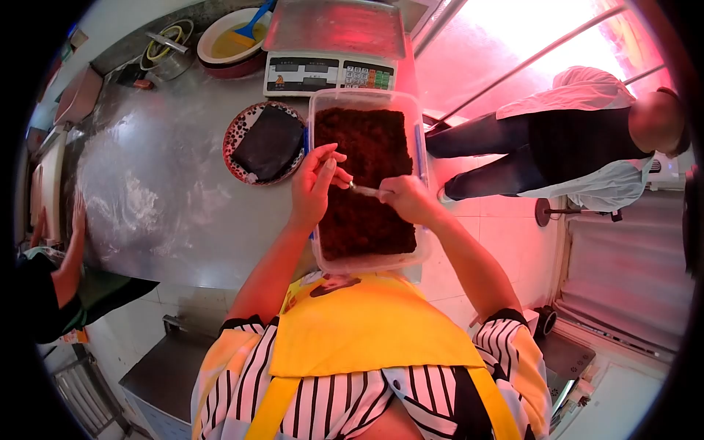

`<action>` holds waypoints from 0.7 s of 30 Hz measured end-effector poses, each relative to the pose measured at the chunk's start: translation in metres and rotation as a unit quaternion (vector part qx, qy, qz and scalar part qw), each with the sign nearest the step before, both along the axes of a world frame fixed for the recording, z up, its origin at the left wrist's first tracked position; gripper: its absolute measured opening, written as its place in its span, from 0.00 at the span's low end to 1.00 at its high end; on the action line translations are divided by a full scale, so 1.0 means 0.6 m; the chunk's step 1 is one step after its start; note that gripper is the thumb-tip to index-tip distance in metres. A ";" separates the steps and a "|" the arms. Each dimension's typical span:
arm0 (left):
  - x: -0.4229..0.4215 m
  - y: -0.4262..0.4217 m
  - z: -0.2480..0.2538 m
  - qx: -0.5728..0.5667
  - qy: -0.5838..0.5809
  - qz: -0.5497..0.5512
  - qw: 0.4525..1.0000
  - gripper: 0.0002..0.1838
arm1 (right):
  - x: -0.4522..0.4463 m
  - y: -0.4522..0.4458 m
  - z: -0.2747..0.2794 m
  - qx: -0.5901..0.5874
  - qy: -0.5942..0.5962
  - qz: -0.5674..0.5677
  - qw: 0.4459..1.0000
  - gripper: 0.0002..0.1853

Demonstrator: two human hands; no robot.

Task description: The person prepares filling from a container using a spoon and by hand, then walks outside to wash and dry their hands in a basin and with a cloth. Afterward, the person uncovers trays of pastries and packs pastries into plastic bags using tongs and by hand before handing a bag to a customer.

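A translucent plastic tub (317,253) with dark reddish-brown filling (367,227) stands at the table's edge in front of me. Over it, my right hand (411,199) grips a slim, pale utensil, perhaps a spoon or scraper (367,191), whose tip points left. I cannot make out its exact kind. My left hand (317,182) hovers over the tub's left side, fingers bent and apart, close to the utensil's tip. Nothing shows in its grasp. Left of the tub sits a round patterned plate (233,139) with a dark, flat, roughly square item (270,143) on it.
A digital scale (330,73) stands beyond the tub. Further left are a bowl of yellow liquid (207,40) with a blue-handled brush (253,26) and a metal pot (172,66). Flour marks the steel table (176,242). One person (579,139) stands right; another's arm (73,253) rests left.
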State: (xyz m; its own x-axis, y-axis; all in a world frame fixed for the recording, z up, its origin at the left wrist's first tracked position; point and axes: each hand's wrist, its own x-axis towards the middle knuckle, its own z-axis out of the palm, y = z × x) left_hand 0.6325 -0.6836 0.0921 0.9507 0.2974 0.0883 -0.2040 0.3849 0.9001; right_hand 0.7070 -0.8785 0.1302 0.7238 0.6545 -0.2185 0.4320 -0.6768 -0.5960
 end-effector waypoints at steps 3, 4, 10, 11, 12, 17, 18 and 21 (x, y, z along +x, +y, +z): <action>-0.003 0.004 -0.004 0.005 0.004 -0.002 1.000 0.17 | 0.012 0.006 -0.005 0.036 0.012 -0.019 0.999 0.07; -0.005 0.005 -0.004 0.006 0.006 0.001 1.000 0.17 | 0.021 0.018 0.008 0.050 0.023 -0.026 0.998 0.07; -0.003 0.002 -0.003 0.033 0.007 -0.002 0.999 0.17 | 0.078 0.062 -0.055 0.075 -0.030 -0.105 0.991 0.08; -0.003 0.004 -0.003 0.032 0.005 -0.003 0.999 0.17 | 0.084 0.043 -0.057 0.062 0.010 -0.133 0.989 0.08; -0.004 0.003 -0.003 0.029 0.005 -0.003 1.000 0.17 | 0.081 0.029 -0.049 0.039 0.044 -0.152 0.987 0.08; 0.001 -0.004 -0.007 0.055 -0.007 -0.005 0.998 0.17 | 0.049 0.010 -0.010 0.027 0.142 -0.150 0.978 0.08; 0.000 -0.004 -0.006 0.055 -0.009 -0.005 0.998 0.17 | 0.057 0.022 -0.014 0.047 0.167 -0.181 0.968 0.08; -0.002 -0.002 -0.004 0.054 -0.002 -0.008 0.999 0.17 | 0.091 0.077 -0.033 0.103 0.201 -0.187 0.956 0.10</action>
